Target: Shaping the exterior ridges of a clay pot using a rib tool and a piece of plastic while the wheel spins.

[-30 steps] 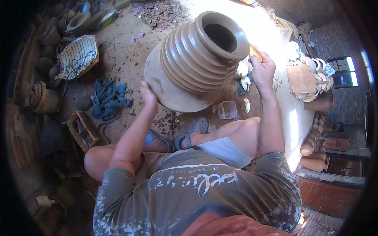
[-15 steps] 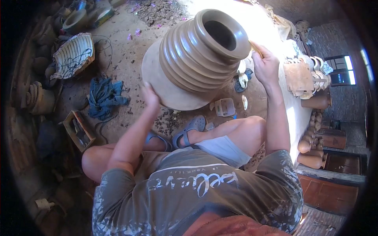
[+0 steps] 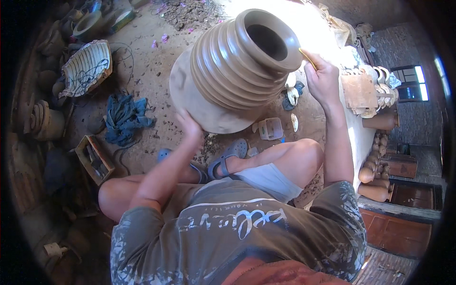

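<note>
A large wet clay pot [image 3: 232, 71] with stacked ridges and a dark round mouth stands on a round turntable disc [image 3: 190, 102]. At the disc's near left edge, my left hand [image 3: 189, 124] touches with outstretched fingers, slightly blurred. My right hand [image 3: 321, 78] pinches a thin yellow tool [image 3: 307, 57] against the outside of the pot's rim, on the right. My bent legs and grey clogs [image 3: 228, 159] are below the disc.
On the dirty floor are a blue cloth [image 3: 126, 123], a broken ribbed mould [image 3: 85, 69], a wooden box [image 3: 95, 159] and a plastic container [image 3: 270, 128]. Rows of terracotta pots [image 3: 373, 190] stand at the right; more pottery [image 3: 50, 121] crowds the dark left side.
My left hand has shifted right and slightly down along the disc's edge. The yellow tool now shows edge-on. My right hand has moved slightly right.
</note>
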Tool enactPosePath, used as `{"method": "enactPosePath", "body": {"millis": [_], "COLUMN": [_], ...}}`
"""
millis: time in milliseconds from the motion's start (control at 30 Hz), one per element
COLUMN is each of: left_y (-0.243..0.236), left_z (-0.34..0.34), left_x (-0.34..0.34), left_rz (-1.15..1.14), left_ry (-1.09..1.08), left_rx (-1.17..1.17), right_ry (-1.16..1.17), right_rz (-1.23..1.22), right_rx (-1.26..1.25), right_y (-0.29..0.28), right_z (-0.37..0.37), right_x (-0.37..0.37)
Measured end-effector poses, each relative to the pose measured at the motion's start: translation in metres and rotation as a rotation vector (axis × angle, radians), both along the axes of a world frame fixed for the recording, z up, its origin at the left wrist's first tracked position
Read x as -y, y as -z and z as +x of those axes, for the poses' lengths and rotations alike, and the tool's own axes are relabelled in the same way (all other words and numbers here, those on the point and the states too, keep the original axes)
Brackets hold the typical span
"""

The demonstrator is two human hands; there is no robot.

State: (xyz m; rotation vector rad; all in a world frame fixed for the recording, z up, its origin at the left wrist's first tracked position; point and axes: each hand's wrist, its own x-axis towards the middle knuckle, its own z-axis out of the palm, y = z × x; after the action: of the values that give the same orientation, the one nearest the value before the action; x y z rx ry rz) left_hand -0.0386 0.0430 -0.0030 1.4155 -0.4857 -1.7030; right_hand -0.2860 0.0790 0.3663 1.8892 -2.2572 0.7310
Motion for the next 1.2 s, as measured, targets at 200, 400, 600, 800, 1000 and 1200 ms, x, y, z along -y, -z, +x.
{"method": "enactPosePath", "body": {"millis": [200,400,600,800,1000,1200], "left_y": [0.018,-0.022,-0.01,-0.007,0.001,0.012], "left_z": [-0.02,0.001,-0.016,0.019,-0.013,0.01], "left_x": [-0.106,-0.018,-0.107,0.03,-0.097,-0.01], "left_rz": [0.135,0.122,0.134,-0.026,0.074,0.064], "left_ry": [0.534,0.08,0.586,0.027,0.387,0.193], "left_rx": [-0.193,0.004,-0.092,-0.111,-0.084,-0.441], "right_ry": [-0.051,-0.023,-0.018,-0.018,-0.005,-0.001], "right_rz": [-0.024,-0.029,-0.007,-0.017,-0.03,-0.011], "right_rx": [-0.047,-0.058,-0.051,-0.056,-0.089,-0.067], "right_y": [0.005,0.003,0.004,0.007,0.007,0.007], "right_z": [-0.005,0.001,0.001,0.0,0.002,0.004], "right_x": [0.001,-0.005,-0.009,-0.014,-0.007,-0.015]}}
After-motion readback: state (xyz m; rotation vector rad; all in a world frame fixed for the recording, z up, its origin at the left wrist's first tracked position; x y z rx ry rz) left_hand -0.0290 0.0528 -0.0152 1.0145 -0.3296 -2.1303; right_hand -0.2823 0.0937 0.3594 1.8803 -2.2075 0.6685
